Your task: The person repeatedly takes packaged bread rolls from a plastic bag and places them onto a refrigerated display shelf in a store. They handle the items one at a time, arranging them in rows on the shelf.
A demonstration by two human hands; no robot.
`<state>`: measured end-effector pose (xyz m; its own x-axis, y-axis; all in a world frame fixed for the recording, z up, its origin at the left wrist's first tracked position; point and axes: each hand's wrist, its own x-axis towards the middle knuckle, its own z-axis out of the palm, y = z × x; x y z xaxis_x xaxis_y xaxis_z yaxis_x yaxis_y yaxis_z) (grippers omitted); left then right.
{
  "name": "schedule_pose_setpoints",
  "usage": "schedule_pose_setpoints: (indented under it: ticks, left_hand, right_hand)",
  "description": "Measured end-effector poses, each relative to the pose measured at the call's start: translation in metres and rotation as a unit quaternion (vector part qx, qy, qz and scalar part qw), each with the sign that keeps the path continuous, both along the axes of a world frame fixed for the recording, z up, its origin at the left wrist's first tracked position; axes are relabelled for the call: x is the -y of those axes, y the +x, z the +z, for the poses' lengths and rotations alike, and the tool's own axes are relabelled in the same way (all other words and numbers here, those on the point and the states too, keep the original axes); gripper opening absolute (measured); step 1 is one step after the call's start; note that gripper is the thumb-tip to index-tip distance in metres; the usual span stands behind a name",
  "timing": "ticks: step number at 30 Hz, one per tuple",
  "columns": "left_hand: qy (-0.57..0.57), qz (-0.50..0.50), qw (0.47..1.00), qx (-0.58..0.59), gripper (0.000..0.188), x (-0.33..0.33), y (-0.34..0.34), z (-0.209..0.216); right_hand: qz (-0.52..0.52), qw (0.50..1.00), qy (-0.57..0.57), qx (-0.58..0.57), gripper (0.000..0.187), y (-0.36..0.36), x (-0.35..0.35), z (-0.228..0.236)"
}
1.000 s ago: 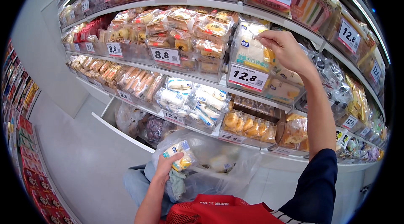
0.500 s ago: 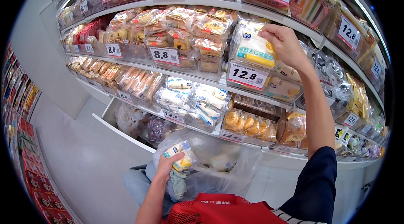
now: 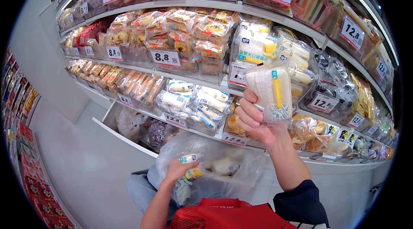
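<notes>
Holding a flat, clear-wrapped bread package [image 3: 271, 95] upright before the shelves, the right hand [image 3: 258, 121] grips its lower left part, with the fingers curled around the edge. The package shows pale bread, a yellow strip and teal print; it hangs in front of a clear bin of similar white-and-yellow bread packets [image 3: 256, 47] and partly covers the bin's price label [image 3: 237, 75]. Lower down, the left hand [image 3: 177, 170] closes on a smaller bread packet [image 3: 189, 158], its thumb lying across the wrapper. This packet is at the left side of a translucent plastic bag [image 3: 249, 175], inside which another wrapped bread [image 3: 224, 166] shows through the film. Just below the left hand is a crumpled grey-green cloth [image 3: 182, 190], near a leg in blue jeans [image 3: 144, 188]. Left of the bread bin stand stacked wrapped pastries [image 3: 213, 31]; on the shelf beneath are white-and-blue packets [image 3: 211, 104] and, partly behind the right hand, golden rolls [image 3: 233, 125]. A pulled-out drawer [image 3: 122, 139] at lower left contains bagged goods, one of them purple [image 3: 159, 133]. The person's red vest [image 3: 219, 217] fills the lower edge.
</notes>
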<state>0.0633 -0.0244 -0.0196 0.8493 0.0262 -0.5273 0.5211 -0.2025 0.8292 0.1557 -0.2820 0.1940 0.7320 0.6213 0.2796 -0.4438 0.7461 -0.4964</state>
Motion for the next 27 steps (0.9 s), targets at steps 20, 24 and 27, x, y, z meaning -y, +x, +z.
schedule_pose_setpoints:
  ticks: [20,24,27]
  left_hand:
    - [0.205,0.030,0.973,0.101,0.082,0.002,-0.004,-0.030]
    - [0.268,0.067,0.944,0.181,0.081,0.009,-0.012,-0.029]
    - [0.342,0.072,0.882,0.316,0.066,0.010,-0.018,-0.016]
  right_hand:
    - [0.109,0.954,0.254,-0.119,0.016,-0.052,-0.087,-0.077]
    - [0.139,0.943,0.271,-0.135,0.016,-0.055,-0.093,-0.083]
    - [0.204,0.916,0.302,-0.167,0.017,-0.060,-0.095,-0.089]
